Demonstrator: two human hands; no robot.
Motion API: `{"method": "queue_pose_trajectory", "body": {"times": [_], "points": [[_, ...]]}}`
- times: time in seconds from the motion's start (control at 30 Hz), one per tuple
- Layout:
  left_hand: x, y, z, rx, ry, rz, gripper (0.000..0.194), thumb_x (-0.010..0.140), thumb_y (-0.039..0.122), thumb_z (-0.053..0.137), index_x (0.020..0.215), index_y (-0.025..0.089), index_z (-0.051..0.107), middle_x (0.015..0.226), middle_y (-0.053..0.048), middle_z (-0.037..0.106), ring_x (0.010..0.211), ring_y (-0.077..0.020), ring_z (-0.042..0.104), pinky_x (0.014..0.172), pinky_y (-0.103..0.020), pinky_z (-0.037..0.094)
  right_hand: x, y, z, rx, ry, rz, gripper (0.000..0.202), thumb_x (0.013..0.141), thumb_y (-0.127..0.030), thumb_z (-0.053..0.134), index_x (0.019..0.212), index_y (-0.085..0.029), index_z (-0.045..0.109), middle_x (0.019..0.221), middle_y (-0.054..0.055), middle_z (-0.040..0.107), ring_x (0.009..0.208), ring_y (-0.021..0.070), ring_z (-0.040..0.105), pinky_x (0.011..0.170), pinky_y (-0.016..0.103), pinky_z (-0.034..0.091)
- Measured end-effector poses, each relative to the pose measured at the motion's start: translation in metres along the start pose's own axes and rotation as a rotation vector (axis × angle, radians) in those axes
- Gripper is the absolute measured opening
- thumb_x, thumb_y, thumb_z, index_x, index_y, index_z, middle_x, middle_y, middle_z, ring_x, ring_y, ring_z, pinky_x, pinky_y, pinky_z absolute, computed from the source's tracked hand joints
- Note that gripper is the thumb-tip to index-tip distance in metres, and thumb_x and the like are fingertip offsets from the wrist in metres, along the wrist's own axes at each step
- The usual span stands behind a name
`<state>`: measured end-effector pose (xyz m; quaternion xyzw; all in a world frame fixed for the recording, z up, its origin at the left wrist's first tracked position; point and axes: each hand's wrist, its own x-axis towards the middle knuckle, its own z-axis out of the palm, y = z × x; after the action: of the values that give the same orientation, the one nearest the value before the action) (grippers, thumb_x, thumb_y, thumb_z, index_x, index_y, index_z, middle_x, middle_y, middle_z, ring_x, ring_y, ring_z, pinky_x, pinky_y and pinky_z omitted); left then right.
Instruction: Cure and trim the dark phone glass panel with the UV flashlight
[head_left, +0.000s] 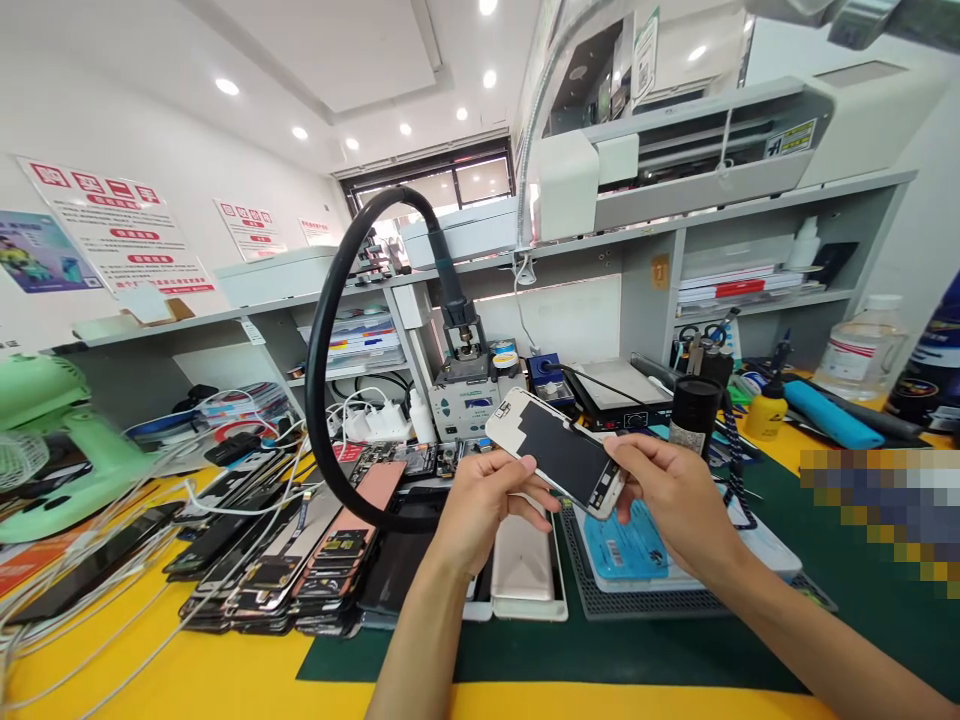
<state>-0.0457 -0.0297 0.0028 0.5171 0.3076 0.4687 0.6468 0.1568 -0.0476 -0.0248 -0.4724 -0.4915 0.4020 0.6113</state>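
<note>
A phone screen part [566, 450], white-edged with a black back, is held tilted in the air between both hands. My left hand [491, 500] grips its lower left edge, the thumb on the back face and the other fingers beneath. At the right end, my right hand [664, 490] pinches the part with thumb and fingers. Below it a blue packet [626, 545] lies on a white object over a dark grid mat [622, 605]. Just under my left hand is a gold phone back [523, 565] in a light tray.
Stacks of phone screens [337, 560] stand left, beside cables and a green fan [67, 430]. A thick black hose [319, 350] arches from the soldering station [469, 405]. Right are a black canister [694, 410], yellow bottle [766, 412] and clear jug [862, 345].
</note>
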Motion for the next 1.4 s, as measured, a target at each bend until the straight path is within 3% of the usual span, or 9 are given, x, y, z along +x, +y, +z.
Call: {"method": "queue_pose_trajectory", "body": {"times": [1.07, 1.4], "points": [[-0.001, 0.001, -0.005, 0.000, -0.050, 0.009, 0.030, 0.087, 0.033, 0.072, 0.069, 0.010, 0.069, 0.070, -0.016, 0.076, 0.054, -0.0193, 0.070, 0.054, -0.029, 0.058, -0.005, -0.011, 0.004, -0.020, 0.000, 0.038, 0.049, 0.079, -0.063, 0.072, 0.090, -0.016, 0.070, 0.060, 0.005, 0.064, 0.047, 0.0183, 0.054, 0.044, 0.030, 0.045], [-0.003, 0.004, -0.001, -0.009, -0.029, 0.001, 0.031, 0.082, 0.035, 0.077, 0.066, 0.010, 0.068, 0.068, -0.016, 0.076, 0.052, -0.0195, 0.069, 0.053, -0.028, 0.056, -0.007, -0.010, 0.004, 0.005, 0.001, 0.030, 0.047, 0.078, -0.063, 0.073, 0.086, -0.016, 0.071, 0.059, 0.004, 0.063, 0.046, 0.0179, 0.053, 0.043, 0.030, 0.044]]}}
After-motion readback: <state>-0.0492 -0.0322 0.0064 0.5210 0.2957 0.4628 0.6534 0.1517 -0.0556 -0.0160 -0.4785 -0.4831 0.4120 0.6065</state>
